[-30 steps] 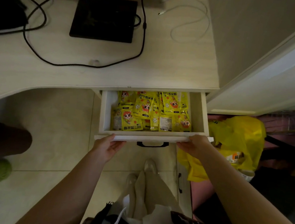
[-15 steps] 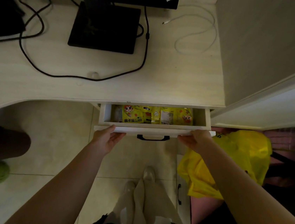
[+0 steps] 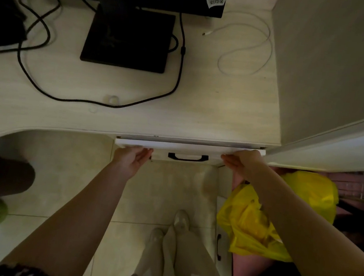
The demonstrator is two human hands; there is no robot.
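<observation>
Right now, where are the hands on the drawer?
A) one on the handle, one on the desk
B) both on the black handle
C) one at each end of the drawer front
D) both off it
C: the left hand and right hand touch opposite ends of the drawer front, with the black handle bare between them.

The pale desk (image 3: 202,108) bears a monitor stand (image 3: 128,38), black cable (image 3: 181,69) and white cable (image 3: 270,52).
</observation>
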